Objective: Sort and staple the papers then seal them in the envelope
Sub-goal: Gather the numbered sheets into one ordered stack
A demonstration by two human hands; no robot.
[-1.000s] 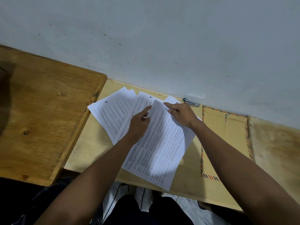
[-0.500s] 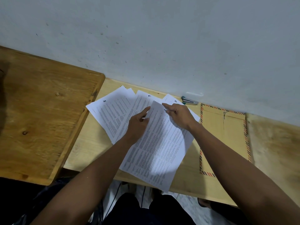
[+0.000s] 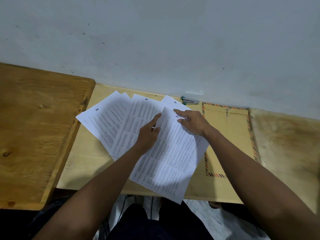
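Note:
Several printed, numbered sheets lie fanned on a pale wooden table. The sheet marked 5 is at the left, and another numbered sheet lies beside it. A sheet marked 3 peeks out at the back. The top sheet overhangs the near edge. My left hand pinches the top sheet's left edge. My right hand presses fingers on its upper corner. A small stapler lies by the wall. A brown envelope with a striped border lies to the right.
A darker wooden table adjoins on the left, slightly raised. A grey wall closes the back. A worn surface lies right of the envelope. My legs and the floor show below the near edge.
Both hands have stayed on the top sheet. The right fingers have slid slightly along its upper corner, and the sheet has shifted a little.

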